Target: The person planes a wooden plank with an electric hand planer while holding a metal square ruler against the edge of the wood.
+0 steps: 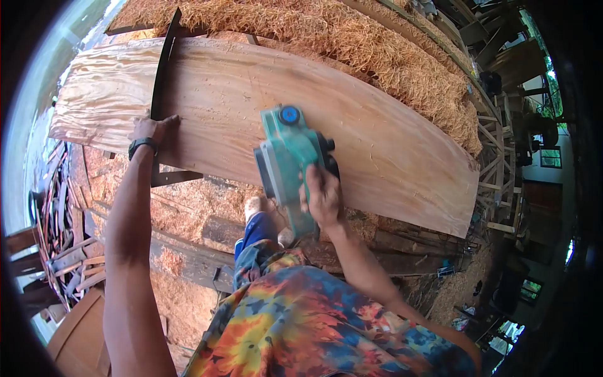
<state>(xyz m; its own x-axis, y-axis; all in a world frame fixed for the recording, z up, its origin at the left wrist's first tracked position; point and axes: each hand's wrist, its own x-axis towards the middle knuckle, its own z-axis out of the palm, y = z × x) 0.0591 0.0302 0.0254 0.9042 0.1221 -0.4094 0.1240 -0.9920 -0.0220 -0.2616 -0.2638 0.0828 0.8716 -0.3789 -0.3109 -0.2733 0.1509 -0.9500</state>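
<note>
At the far left, a pile of scrap wood strips point(81, 264) lay below the end of the board, with a brown wooden panel point(75, 339) in the lower corner. The left hand point(154, 129), with a dark wristband point(142, 147) behind it, rested at the near edge of the wooden board point(220, 100), on a black carpenter's square point(161, 72). Whether its fingers were closed around the square could not be told. The square's long blade crossed the full width of the board, forming a barrier to the left of the planer; its shorter arm projected rightward below the near edge.

At centre, a bare foot point(254, 206) stood among the wood shavings, just beside the planer in the view and near a timber beam point(195, 257). The teal electric planer point(286, 147), slightly blurred, was positioned over the near edge of the board, its blue-capped knob point(289, 115) toward the far edge. The right hand point(323, 195) was clamped on the planer's handle, well apart from the left hand. Loose chips dotted the board surface.

Beyond the far edge, a deep heap of curled shavings point(402, 69) bordered the board. At the right, a timber lattice frame point(499, 160) stood past the board's end.
</note>
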